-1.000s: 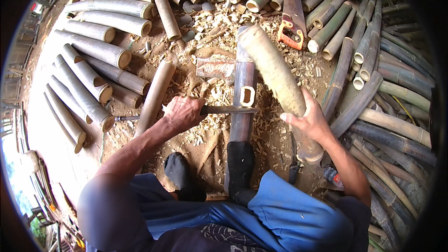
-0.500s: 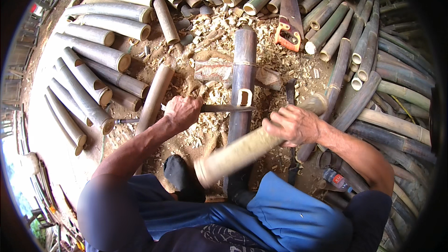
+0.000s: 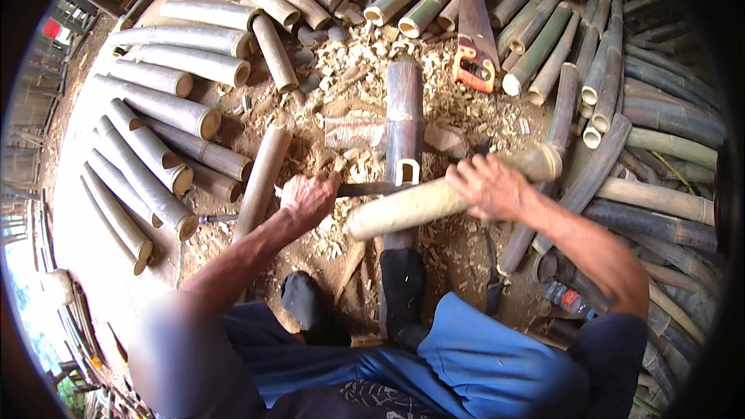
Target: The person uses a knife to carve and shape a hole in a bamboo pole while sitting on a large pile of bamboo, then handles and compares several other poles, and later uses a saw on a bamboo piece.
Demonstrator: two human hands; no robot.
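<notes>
Wrapping over the pale club [image 3: 411, 209], the fingers of the right hand [image 3: 493, 188] press firmly around it, while the left hand [image 3: 309, 198] is curled into a fist about a dark-bladed tool [image 3: 365, 190], whose grip end is mostly hidden. The club slants across, its left end lower, passing in front of the dark bamboo tube [image 3: 403, 138]; whether it touches the blade, I cannot tell. That tube lies lengthwise ahead of the person, over a rough wooden block [image 3: 353, 132] set crosswise, and the blade reaches it just by the near edge of a pale-rimmed hole. One black-socked foot [image 3: 403, 273] rests on the tube's near part, the other [image 3: 303, 296] beside it. Wood chips [image 3: 365, 50] litter the ground around. Farther out lie an orange-handled saw [image 3: 475, 70], a plastic bottle [image 3: 568, 299], cut bamboo lengths [image 3: 167, 81] on the left and a bamboo pile [image 3: 660, 194] on the right.
</notes>
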